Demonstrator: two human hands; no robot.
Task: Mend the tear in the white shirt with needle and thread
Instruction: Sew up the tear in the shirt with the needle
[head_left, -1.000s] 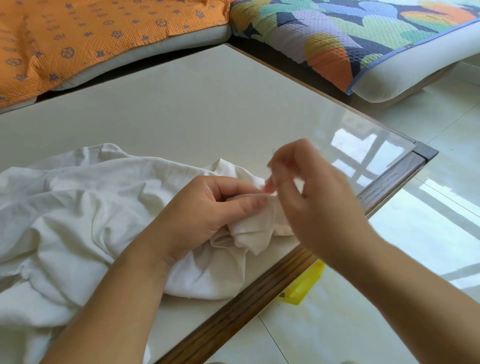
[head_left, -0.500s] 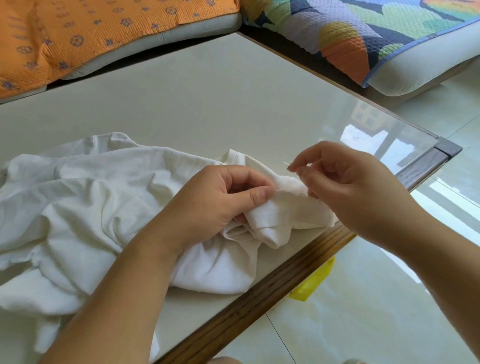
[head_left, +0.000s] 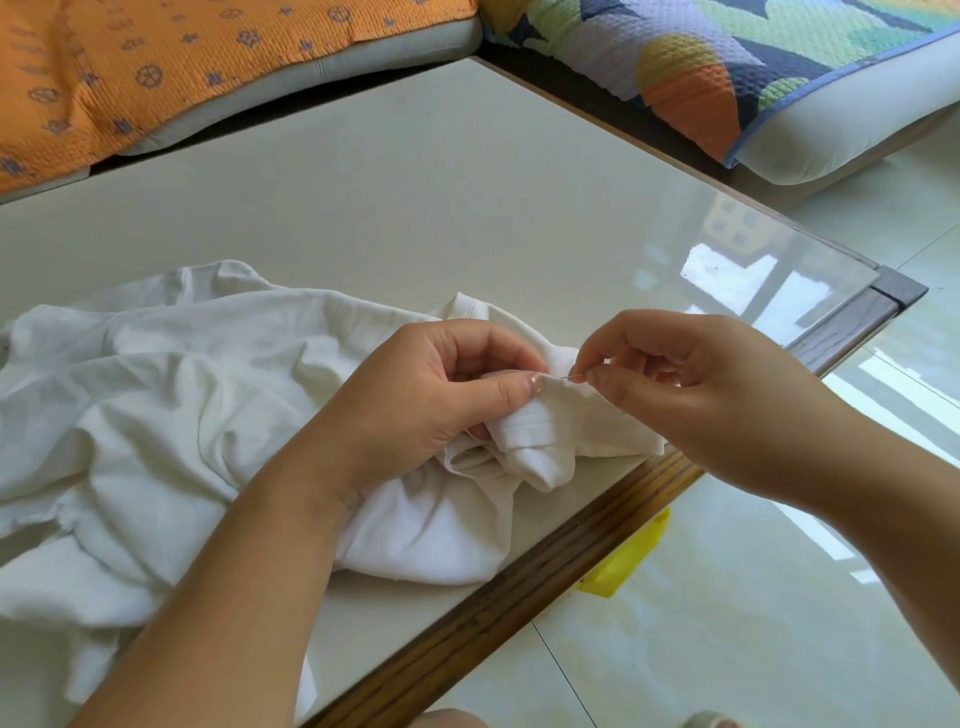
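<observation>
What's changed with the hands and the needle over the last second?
The right hand, pinching the needle, has come down to the fold of the white shirt beside the left thumb. The left hand still grips that fold; the shirt lies on the table as before.

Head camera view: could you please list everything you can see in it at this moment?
white shirt: one, white, crumpled on the near left part of the table.
needle: one, thin and metallic, at the shirt fold between the hands.
table: one, glossy beige top with a wooden edge, centre.
orange cushion: one, orange with small blue motifs, beyond the table, top left.
patterned cushion: one, multicoloured, top right.
yellow object: one, yellow, on the floor by the table's near edge, partly hidden.
floor: pale glossy tiles, right.
left-hand grip: one, holds a fold of the shirt.
right-hand grip: one, pinches the needle.
</observation>
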